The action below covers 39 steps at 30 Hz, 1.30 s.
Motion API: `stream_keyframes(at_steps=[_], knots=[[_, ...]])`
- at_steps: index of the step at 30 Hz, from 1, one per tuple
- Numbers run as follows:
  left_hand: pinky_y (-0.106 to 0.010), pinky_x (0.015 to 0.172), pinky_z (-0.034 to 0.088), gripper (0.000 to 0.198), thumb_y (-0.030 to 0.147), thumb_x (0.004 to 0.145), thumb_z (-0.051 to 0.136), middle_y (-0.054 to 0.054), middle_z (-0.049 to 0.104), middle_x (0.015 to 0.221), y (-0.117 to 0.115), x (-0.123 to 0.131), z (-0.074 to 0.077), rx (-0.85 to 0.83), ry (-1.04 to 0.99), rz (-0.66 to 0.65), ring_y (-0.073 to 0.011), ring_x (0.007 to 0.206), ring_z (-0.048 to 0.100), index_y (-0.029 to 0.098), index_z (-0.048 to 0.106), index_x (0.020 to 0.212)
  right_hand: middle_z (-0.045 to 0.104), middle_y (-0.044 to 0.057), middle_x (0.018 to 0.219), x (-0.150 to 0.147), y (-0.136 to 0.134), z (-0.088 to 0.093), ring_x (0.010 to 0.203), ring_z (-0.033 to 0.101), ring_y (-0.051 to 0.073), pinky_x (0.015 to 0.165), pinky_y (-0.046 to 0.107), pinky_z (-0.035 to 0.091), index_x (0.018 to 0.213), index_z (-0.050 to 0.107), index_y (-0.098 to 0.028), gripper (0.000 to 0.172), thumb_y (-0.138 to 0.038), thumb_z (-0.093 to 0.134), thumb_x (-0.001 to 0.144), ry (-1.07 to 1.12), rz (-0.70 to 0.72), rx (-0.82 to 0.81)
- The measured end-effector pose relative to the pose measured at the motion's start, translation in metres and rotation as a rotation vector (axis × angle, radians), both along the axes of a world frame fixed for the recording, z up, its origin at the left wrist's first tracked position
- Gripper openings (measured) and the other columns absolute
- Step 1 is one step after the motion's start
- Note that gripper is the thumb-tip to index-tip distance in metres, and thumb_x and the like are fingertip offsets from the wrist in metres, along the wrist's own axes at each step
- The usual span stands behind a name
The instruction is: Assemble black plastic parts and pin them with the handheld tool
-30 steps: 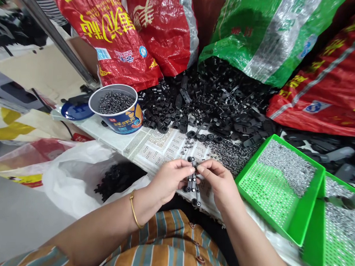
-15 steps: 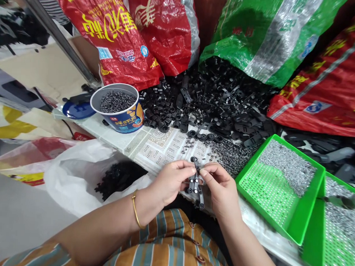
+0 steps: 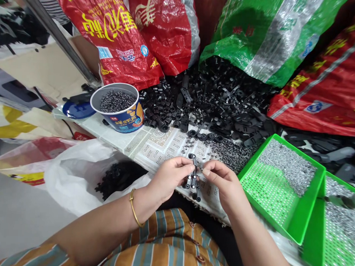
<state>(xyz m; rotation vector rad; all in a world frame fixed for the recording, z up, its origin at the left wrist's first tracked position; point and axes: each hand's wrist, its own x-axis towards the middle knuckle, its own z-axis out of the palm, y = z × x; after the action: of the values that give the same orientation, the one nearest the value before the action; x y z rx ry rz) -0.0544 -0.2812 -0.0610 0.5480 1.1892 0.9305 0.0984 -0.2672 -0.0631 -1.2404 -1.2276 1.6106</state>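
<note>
Both hands meet over the near edge of the paper-covered table. My left hand pinches a small black plastic assembly of linked ringed pieces. Its fingers are closed on the upper part. My right hand is closed in a pinch against the same assembly from the right side. Whether it holds a small part of its own I cannot tell. A gold bangle sits on my left wrist. Behind the hands lies a big heap of black plastic parts.
A paper cup full of small dark pieces stands at the left. Two green perforated trays of small silver parts sit at the right. Red and green sacks line the back. A white bag with black parts hangs below the table edge.
The hands and the black assembly shifted slightly, dipping lower and then back up, staying pinched together throughout. Nothing else moved.
</note>
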Motion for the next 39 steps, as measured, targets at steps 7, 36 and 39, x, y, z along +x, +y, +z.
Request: stream_keyframes(at_steps=[7,36,39], knots=[[-0.02,0.044,0.023,0.017,0.027,0.065,0.065,0.005,0.046,0.057,-0.001,0.0,-0.003,0.031,0.063,-0.034,-0.0042,0.048,0.035,0.014,0.063,0.076,0.054,-0.002,0.061,0.002,0.016,0.005,0.061,0.048,0.014,0.061,0.028,0.035,0.065,0.05,-0.019,0.017,-0.032,0.06,0.07,-0.163,0.171,-0.039],[-0.018,0.046,0.027,0.022,0.028,0.065,0.069,0.001,0.052,0.067,-0.004,0.002,-0.003,-0.09,-0.049,-0.023,-0.0055,0.054,0.046,0.015,0.061,0.08,0.051,-0.003,0.063,0.006,0.019,0.003,0.061,0.05,0.012,0.061,0.027,0.038,0.067,0.048,-0.019,0.014,-0.027,0.056,0.074,-0.19,0.237,0.098],[-0.018,0.045,0.027,0.024,0.026,0.062,0.071,0.002,0.052,0.064,-0.005,0.003,-0.004,-0.08,-0.042,-0.014,-0.0047,0.052,0.045,0.014,0.061,0.08,0.051,-0.003,0.063,0.005,0.018,0.003,0.06,0.051,0.012,0.061,0.027,0.039,0.067,0.047,-0.019,0.015,-0.027,0.057,0.075,-0.169,0.251,0.085]])
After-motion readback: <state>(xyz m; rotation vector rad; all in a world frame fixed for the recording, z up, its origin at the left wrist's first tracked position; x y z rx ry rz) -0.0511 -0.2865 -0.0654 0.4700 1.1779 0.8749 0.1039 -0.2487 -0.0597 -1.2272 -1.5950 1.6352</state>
